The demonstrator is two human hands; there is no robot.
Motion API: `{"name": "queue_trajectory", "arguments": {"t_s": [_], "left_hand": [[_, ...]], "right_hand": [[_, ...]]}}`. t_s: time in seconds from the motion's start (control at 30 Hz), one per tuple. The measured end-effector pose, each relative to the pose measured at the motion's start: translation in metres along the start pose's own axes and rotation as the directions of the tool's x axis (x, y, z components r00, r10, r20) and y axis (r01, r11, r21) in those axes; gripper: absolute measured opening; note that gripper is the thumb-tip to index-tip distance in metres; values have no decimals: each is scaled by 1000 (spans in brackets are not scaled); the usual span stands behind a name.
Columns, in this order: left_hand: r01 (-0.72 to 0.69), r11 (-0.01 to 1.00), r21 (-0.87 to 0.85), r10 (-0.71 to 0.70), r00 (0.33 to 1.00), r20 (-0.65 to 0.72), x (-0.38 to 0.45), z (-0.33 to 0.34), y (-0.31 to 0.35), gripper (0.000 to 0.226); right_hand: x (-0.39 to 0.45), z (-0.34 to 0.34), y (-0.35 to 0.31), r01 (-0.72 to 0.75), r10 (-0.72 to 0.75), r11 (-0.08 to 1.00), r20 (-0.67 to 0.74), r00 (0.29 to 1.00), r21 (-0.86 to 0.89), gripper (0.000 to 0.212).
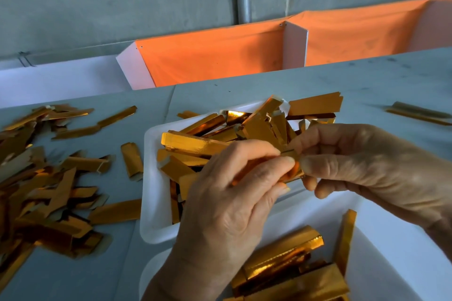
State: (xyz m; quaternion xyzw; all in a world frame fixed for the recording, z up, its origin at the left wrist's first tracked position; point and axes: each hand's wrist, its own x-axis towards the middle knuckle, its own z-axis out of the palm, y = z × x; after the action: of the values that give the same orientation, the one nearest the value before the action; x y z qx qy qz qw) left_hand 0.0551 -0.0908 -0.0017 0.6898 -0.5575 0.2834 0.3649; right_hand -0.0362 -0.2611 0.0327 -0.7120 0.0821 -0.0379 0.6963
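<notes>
Head view, work in hand: one gold strip (294, 171), held above the tabletop (367, 80) between both hands, over the near edge of the middle tray.
- Left hand (227, 203): thumb and fingers curled round the strip's left end.
- Right hand (371, 166): thumb and forefinger pinching the other end. I read this as a fold part-made.
- Middle tray (150, 190), white: heaped with gold pieces (195, 144), some flat, some creased. I judge these the stock yet to do.
- Near tray (391, 252), white: a few folded sleeves (281, 264) and one strip leaning on its wall. Likely the finished lot.
- Loose pile (44, 190), on the tabletop at left: done or waiting, I cannot tell.

Progress, by my estimate: early, with most pieces left.
</notes>
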Motion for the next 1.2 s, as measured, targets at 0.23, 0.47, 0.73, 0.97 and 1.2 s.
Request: {"name": "queue_trajectory", "arguments": {"t_s": [0.23, 0.47, 0.73, 0.97, 1.2], "left_hand": [[-30, 997, 65, 24, 995, 95, 1, 3, 3, 22], [105, 994, -19, -103, 991, 84, -2, 2, 0, 22], [124, 991, -52, -121, 991, 63, -1, 1, -3, 23], [132, 987, -88, -129, 991, 38, -1, 1, -3, 24], [88, 996, -25, -87, 995, 55, -2, 3, -4, 22]], "right_hand": [[3, 5, -1, -102, 91, 985, -78, 993, -142, 22], [2, 0, 4, -106, 108, 993, -37, 993, 47, 16], [2, 0, 6, -36, 36, 998, 6, 999, 50, 25], [2, 2, 7, -28, 32, 990, -28, 999, 140, 19], [4, 10, 7, 32, -81, 980, -246, 966, -196, 12]]}}
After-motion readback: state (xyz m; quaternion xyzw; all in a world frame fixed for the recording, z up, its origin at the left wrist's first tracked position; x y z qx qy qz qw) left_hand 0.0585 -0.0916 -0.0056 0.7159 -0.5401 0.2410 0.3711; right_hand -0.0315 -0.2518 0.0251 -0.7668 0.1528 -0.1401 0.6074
